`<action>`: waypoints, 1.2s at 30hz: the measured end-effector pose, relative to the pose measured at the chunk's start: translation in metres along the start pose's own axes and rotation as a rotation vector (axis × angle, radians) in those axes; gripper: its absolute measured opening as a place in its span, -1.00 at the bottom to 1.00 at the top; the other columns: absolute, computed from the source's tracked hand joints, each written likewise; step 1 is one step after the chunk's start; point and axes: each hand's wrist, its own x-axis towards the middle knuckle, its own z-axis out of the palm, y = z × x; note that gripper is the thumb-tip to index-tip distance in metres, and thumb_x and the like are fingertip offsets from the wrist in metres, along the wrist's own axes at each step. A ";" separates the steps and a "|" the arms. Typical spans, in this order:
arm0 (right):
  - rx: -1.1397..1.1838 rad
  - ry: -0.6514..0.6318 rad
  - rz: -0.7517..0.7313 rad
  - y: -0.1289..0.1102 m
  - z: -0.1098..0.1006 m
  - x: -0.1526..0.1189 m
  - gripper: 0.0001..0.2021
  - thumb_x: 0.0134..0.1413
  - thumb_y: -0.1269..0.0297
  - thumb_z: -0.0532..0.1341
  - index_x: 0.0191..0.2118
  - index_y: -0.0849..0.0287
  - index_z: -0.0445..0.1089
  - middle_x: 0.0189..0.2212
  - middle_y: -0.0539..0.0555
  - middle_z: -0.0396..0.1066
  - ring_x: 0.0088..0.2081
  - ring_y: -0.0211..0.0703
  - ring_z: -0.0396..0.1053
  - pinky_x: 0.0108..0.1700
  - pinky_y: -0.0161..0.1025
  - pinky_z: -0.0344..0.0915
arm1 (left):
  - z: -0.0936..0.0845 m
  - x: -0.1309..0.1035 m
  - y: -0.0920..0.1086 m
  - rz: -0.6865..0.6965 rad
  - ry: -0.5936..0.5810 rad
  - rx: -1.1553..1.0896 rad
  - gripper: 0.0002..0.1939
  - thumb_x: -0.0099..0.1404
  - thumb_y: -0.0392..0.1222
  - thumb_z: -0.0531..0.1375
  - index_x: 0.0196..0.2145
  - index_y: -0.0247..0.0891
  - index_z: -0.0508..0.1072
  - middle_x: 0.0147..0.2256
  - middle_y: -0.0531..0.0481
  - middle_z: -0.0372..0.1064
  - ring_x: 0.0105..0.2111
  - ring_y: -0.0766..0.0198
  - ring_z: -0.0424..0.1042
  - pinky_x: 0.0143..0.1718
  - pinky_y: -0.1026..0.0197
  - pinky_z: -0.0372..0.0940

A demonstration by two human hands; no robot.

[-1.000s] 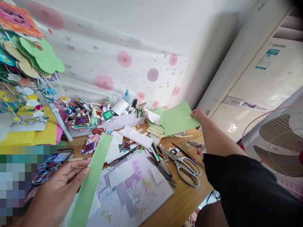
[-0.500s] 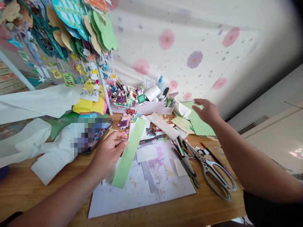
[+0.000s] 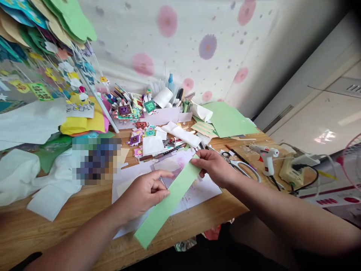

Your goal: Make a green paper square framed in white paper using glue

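Holding: green strip point(image 3: 166, 205), raised at a slant above the white sheet point(image 3: 209, 191), lower end over the table point(image 3: 34, 233) near its front edge.
Right hand point(image 3: 213, 167): reaches in from the right, thumb on top, fingers curled under, clamped on the strip's upper end.
Left hand point(image 3: 145, 190): palm inward, index stretched out above the thumb, other fingers curled; thumb tip at the strip's left edge. Cannot tell if it pinches.
Scissors point(image 3: 249, 170): just beyond right hand, which partly hides them.
Glue gun point(image 3: 267, 158): upright, right of scissors, power strip point(image 3: 290, 173) beside it.
Behind hands: rolled white paper point(image 3: 183, 133) lying over pens and scraps; pen box point(image 3: 160, 116) farther back.
Back right: green sheets point(image 3: 234, 120), stacked flat.
Left side: crumpled white paper point(image 3: 17, 177), well apart from strip; paper mobile point(image 3: 73, 22) hangs above.
In the way: clutter crowds the sheet's far edge; front edge open.
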 end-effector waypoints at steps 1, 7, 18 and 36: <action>0.026 0.031 -0.004 0.002 -0.005 -0.002 -0.71 -0.17 0.10 0.36 -0.56 0.18 0.31 -0.66 -0.10 0.26 -0.67 -0.38 0.18 -0.66 -0.40 0.12 | 0.000 0.000 -0.001 -0.037 -0.028 -0.003 -0.73 0.14 -0.13 0.20 -0.20 -0.27 0.41 -0.55 0.13 0.36 -0.54 0.34 0.26 -0.48 0.29 0.11; 0.051 0.168 -0.048 0.009 -0.038 -0.009 -0.72 -0.18 0.15 0.38 -0.58 0.19 0.31 -0.68 -0.10 0.23 -0.67 -0.40 0.17 -0.65 -0.42 0.10 | -0.002 0.005 -0.007 -0.156 -0.074 0.027 -0.85 0.12 -0.14 0.22 -0.47 -0.28 0.46 -0.62 0.14 0.28 -0.61 0.40 0.19 -0.58 0.34 0.02; -0.065 0.167 -0.049 0.012 -0.062 -0.015 -0.72 -0.14 0.09 0.37 -0.55 0.17 0.35 -0.68 -0.10 0.21 -0.65 -0.37 0.17 -0.63 -0.39 0.06 | -0.012 0.007 -0.001 -0.248 -0.158 -0.007 -0.86 0.14 -0.15 0.23 -0.50 -0.23 0.41 -0.64 0.15 0.31 -0.66 0.36 0.37 -0.60 0.33 0.32; 0.382 0.403 -0.061 0.002 -0.049 -0.016 -0.62 -0.36 0.26 0.46 -0.45 0.15 0.23 -0.63 -0.14 0.36 -0.65 -0.33 0.36 -0.59 -0.40 0.31 | -0.031 0.008 -0.008 -0.104 -0.007 -0.202 -0.87 0.19 -0.13 0.23 -0.35 -0.22 0.42 -0.49 0.06 0.48 -0.54 0.32 0.46 -0.51 0.30 0.33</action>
